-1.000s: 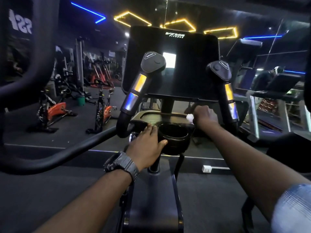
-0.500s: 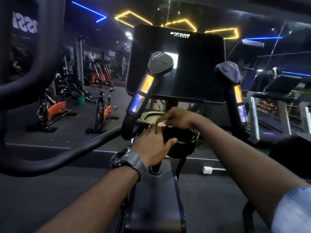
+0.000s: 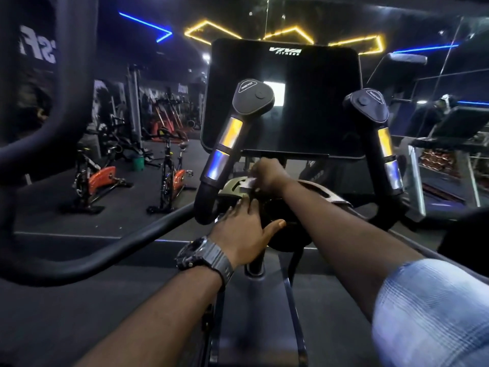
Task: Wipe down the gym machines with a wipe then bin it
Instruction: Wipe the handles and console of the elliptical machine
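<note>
I stand at a black gym machine with a dark console screen point(image 3: 304, 107) and two upright handles point(image 3: 232, 144). My right hand point(image 3: 267, 173) grips a small white wipe point(image 3: 248, 182) and presses it on the tan tray point(image 3: 232, 188) just below the screen, at its left part. My left hand point(image 3: 246, 231), with a grey watch on the wrist, rests flat with straight fingers on the rim of the black cup holder point(image 3: 280, 213). Part of the tray is hidden behind my right forearm.
A thick black curved bar point(image 3: 111, 250) of the machine sweeps across the left. Orange spin bikes point(image 3: 103, 178) and a green bucket point(image 3: 138, 162) stand on the dark floor beyond. A treadmill point(image 3: 449, 160) stands at the right.
My right hand has carried the wipe from the tray's right side across to its left side. My left hand has stayed on the cup holder.
</note>
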`<act>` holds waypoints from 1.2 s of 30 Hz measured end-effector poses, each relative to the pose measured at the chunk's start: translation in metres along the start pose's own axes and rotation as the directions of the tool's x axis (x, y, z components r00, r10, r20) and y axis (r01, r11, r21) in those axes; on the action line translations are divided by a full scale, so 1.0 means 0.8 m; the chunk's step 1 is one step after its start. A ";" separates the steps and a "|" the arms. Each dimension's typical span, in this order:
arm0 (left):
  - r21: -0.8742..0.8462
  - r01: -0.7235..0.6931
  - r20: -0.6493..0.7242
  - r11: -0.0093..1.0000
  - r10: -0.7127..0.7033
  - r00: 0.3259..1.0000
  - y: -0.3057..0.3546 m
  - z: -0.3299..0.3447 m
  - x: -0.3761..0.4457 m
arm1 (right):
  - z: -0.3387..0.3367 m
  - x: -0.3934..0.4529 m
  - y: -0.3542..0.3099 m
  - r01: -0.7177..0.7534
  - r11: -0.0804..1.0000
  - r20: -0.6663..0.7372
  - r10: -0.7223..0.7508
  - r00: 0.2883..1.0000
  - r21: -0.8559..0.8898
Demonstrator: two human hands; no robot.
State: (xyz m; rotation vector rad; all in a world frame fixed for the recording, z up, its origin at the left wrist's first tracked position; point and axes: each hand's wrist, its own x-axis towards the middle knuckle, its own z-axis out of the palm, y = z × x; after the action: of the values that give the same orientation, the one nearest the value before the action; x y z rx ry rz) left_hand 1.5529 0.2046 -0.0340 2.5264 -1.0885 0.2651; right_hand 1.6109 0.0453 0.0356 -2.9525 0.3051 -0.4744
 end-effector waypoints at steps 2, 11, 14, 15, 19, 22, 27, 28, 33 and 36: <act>0.003 -0.003 -0.009 1.000 0.003 1.000 -0.003 0.001 0.002 | -0.003 -0.009 -0.014 0.098 0.992 0.026 -0.100 0.995 0.081; 0.047 0.005 0.024 0.999 -0.007 1.000 -0.001 -0.007 0.004 | -0.002 -0.001 0.033 -0.054 0.998 0.030 0.055 0.998 -0.041; 0.036 0.019 0.031 0.999 -0.020 0.999 -0.007 -0.006 0.011 | 0.018 0.005 -0.009 0.132 0.985 -0.002 -0.133 0.991 0.107; 0.031 0.030 0.043 0.999 -0.031 0.999 -0.007 -0.007 0.013 | 0.022 0.004 -0.021 0.189 0.964 -0.002 -0.192 0.981 0.185; 0.010 0.035 0.031 0.999 -0.035 0.999 -0.008 -0.006 0.020 | 0.011 -0.009 -0.023 0.172 0.837 0.155 -0.291 0.944 0.520; -0.002 0.023 0.023 1.000 -0.023 0.999 -0.010 -0.004 0.026 | 0.001 -0.009 -0.013 0.140 0.810 0.203 -0.304 0.931 0.570; 0.043 0.019 0.017 0.999 -0.019 1.000 -0.011 -0.001 0.037 | 0.014 -0.001 -0.010 0.170 0.980 0.030 -0.174 0.984 0.103; 0.043 0.023 0.018 0.999 -0.023 1.000 -0.009 -0.002 0.037 | 0.012 -0.003 -0.001 0.129 0.990 0.031 -0.130 0.991 0.050; 0.124 0.062 0.065 0.990 -0.070 0.995 -0.002 -0.008 0.040 | -0.010 -0.025 0.066 -0.124 0.983 0.005 0.126 0.992 -0.138; 0.147 0.067 0.086 0.987 -0.080 0.993 0.002 -0.013 0.044 | -0.027 -0.039 0.086 -0.235 0.948 -0.025 0.236 0.972 -0.215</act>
State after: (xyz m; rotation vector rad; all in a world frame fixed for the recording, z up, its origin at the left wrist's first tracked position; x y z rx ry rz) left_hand 1.5757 0.1845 -0.0134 2.7252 -1.0412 0.2173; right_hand 1.5626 -0.0171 0.0352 -3.0644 0.7450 -0.4330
